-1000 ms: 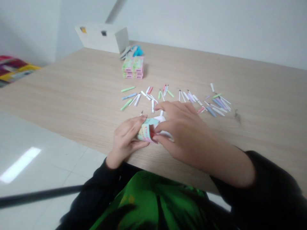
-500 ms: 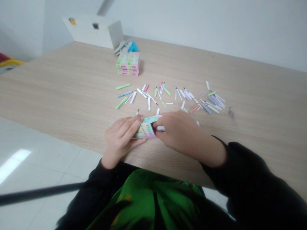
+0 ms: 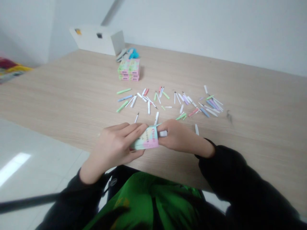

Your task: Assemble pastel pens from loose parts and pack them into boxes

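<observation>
Behind the work there is a pale wall (image 3: pixel 203 28), and against it a wide wooden table (image 3: pixel 72 83); to the left of its edge I see a shiny floor (image 3: pixel 50 143). At the near edge of this table, before the green garment (image 3: pixel 136 195), the person's left hand (image 3: pixel 120 140) grips a small printed carton (image 3: pixel 150 139), fingers above and thumb below. The right hand (image 3: pixel 176 135) is at the open end, its thumb and forefinger closed around a white piece (image 3: pixel 163 134); the fingertips are hidden, so I cannot say how deep they reach. I judge that the step is handling this piece at the opening, and it calls for a steady carton and gentle fingers. Beyond the hands lie scattered coloured pens (image 3: pixel 124 91), then a stack of similar cartons (image 3: pixel 129 70), and behind it a grey and blue cloth (image 3: pixel 133 53) beside a white box (image 3: pixel 96 41).
</observation>
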Motion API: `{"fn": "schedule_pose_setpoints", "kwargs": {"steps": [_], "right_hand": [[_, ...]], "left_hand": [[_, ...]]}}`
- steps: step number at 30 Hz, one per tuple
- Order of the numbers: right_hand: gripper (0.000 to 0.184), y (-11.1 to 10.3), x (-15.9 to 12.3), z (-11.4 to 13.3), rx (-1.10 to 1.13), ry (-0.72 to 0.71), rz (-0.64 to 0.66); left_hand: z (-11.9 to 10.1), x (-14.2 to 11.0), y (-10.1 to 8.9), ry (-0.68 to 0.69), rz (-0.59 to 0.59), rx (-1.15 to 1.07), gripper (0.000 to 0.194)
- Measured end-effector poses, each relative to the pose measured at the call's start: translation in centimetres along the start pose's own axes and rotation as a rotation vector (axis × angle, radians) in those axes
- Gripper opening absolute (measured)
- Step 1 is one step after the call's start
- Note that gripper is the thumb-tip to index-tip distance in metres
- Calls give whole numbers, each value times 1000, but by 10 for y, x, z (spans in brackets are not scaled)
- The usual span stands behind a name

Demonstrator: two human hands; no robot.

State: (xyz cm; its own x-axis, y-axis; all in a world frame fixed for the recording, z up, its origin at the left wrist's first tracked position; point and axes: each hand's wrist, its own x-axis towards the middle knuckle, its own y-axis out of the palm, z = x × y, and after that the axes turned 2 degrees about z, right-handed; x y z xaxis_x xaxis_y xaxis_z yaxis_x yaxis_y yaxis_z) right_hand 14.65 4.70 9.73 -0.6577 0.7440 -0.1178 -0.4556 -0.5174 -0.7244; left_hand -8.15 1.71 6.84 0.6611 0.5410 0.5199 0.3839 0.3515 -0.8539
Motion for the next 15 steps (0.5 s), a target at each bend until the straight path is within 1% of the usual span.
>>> {"fn": "schedule_pose_setpoints", "kwargs": {"steps": [2,3,4,5,7,8,9,10,11,13,15], "right_hand": [[13,-2,-2,2,-3,-47,-90],[14,-5,-3,3,-2,-68,-116],[15,-9,-5,4,4,-81,-111],[15,-14,-6,5,14,-91,-72],[12,-22,-8,5,42,-110,68],[16,-25,-9,4,51,-119,132],[23,-27,-10,3,55,-131,167],[29,-28,-10,2,52,-148,170],[30,-27,-10,1,49,-167,158],[21,-26,-10,1,54,-206,144],[12,-26,-13,4,87,-235,189]], "left_hand": [[0,0,4,-25,-54,-51,52],[0,0,7,-42,-73,-91,54],[1,-1,11,-54,-87,-135,55],[1,-2,15,-60,-100,-177,57],[3,-5,22,-55,-127,-235,60],[4,-6,25,-51,-143,-245,62],[5,-7,26,-52,-152,-241,63],[6,-8,27,-54,-160,-231,64],[8,-9,26,-60,-165,-222,64],[10,-8,24,-64,-173,-228,66],[11,-8,21,-45,-180,-280,67]]}}
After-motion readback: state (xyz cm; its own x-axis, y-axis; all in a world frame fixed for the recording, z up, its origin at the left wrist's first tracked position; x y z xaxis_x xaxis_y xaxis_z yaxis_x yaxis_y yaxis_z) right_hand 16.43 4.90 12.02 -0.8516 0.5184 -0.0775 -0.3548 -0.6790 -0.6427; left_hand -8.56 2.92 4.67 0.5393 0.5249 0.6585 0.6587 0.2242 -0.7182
